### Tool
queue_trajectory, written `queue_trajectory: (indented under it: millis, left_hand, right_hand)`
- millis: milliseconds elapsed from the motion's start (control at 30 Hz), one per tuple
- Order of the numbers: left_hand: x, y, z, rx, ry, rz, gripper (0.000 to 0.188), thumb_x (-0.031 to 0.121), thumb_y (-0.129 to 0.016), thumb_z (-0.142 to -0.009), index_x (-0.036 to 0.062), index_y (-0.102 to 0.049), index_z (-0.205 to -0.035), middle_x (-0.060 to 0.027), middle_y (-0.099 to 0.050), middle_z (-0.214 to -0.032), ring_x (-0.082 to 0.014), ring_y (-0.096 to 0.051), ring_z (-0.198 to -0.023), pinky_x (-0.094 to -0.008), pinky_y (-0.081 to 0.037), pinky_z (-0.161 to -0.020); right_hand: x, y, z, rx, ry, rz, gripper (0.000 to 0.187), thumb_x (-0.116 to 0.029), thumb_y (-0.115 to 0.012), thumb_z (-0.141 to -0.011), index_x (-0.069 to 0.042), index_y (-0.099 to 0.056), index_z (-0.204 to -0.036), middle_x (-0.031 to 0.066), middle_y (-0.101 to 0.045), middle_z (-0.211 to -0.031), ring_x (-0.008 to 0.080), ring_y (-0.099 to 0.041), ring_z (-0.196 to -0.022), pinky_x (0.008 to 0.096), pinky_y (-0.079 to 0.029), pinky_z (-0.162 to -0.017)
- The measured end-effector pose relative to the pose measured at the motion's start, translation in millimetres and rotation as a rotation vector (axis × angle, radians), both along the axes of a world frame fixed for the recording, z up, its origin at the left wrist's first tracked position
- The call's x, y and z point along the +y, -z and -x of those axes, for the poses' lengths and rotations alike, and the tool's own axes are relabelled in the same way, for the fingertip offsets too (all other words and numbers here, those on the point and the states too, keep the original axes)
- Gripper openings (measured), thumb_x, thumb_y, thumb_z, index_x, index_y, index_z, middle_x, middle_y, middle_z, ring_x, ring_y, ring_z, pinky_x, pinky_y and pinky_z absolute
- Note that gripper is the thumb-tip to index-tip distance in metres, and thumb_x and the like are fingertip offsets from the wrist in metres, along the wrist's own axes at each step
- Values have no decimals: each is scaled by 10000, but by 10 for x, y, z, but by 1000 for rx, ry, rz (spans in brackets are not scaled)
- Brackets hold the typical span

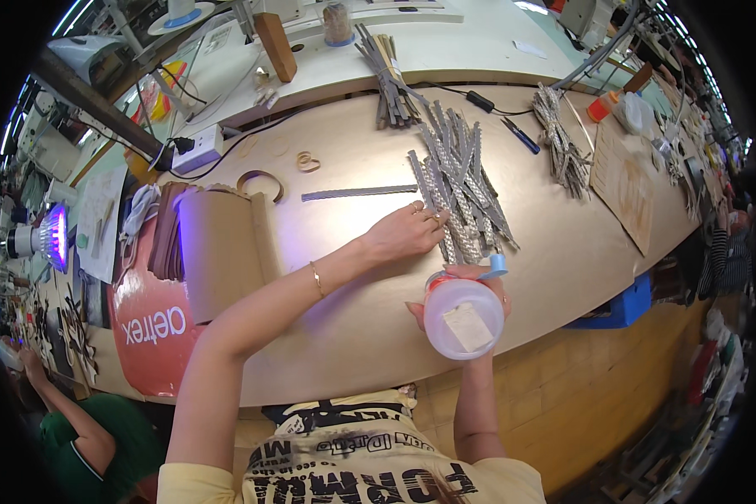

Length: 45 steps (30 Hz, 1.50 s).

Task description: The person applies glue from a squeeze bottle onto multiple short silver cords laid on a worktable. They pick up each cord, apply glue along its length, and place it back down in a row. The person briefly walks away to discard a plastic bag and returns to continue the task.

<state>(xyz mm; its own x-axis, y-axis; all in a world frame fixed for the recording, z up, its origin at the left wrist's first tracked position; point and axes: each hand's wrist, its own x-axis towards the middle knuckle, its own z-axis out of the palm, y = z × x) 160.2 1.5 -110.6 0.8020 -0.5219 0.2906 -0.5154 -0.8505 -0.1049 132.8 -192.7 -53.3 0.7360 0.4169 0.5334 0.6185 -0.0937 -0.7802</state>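
- One translucent bottle (464, 317) was nearest, over the near side of the gold-toned surface (353, 311), tilted so that its round face with a pale label (469, 329) turned up. It looked light and smooth-walled, perhaps a little squeezable; its fill could not be told.
- The right hand (470, 271) was partly hidden behind it, its grip clamped on the bottle, fingers showing on both sides. That wide hold on the body seemed the sound one: smooth plastic could slip, and the blue cap (496, 265) at the far side looked too small to bear the weight.
- The left hand (405, 233) lay farther up, fingertips bent at the left edge of the strips; whether its grip was together on one or apart, could not be told.
- The pile of grey and pale strips (462, 181) lay just beyond the bottle, many crossing. They seemed light, pliant and hardly fragile, though apt to slide and tangle; a pinch near a free end would have suited one.
- A single grey strip (359, 193) lay flat left of the pile, both long edges free for fingertips.
- Farthest, a bundle of grey strips (391, 88) lay across the surface's far edge, best taken round its middle.
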Motion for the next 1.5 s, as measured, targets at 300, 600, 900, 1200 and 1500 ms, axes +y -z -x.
queue_trajectory:
  millis: [300,600,900,1200,1500]
  left_hand:
    - [-276,94,28,-80,5,153,185,118,-532,-827,43,-590,-985,-76,-601,-1109,-193,-612,-945,-327,-469,-872]
    - [-336,43,-31,-17,180,31,164,126,-532,-832,49,-600,-960,-91,-587,-1177,-194,-597,-1022,-333,-463,-908]
    - [328,10,283,-156,-789,468,441,67,-589,-782,-19,-535,-1211,-202,-579,-1214,-319,-536,-1168,-454,-337,-1059]
    - [748,-35,448,117,-901,420,126,131,-644,-818,27,-694,-869,-138,-624,-941,-283,-604,-919,-420,-402,-874]
    - [1001,-36,461,-153,-1068,526,178,196,-642,-845,20,-670,-843,-153,-641,-930,-305,-627,-873,-436,-452,-770]
  right_hand:
    - [-284,45,-42,-82,250,58,568,-258,-823,-684,-18,-498,-1083,117,-543,-1040,235,-554,-967,367,-476,-849]
    - [-477,148,34,-157,338,-82,629,-214,-793,-728,14,-439,-1196,130,-523,-1038,267,-557,-954,392,-488,-833]
    - [-356,130,149,345,47,-53,726,-192,-792,-713,-12,-417,-1307,132,-567,-1193,196,-560,-1014,338,-475,-878]
    - [623,406,-761,1084,-434,-84,747,-302,-702,-814,-24,-337,-1403,180,-510,-1365,214,-543,-1176,338,-477,-945]
    - [635,386,-1163,1011,-339,-137,715,-289,-689,-834,-7,-347,-1396,146,-505,-1360,205,-548,-1136,333,-495,-918]
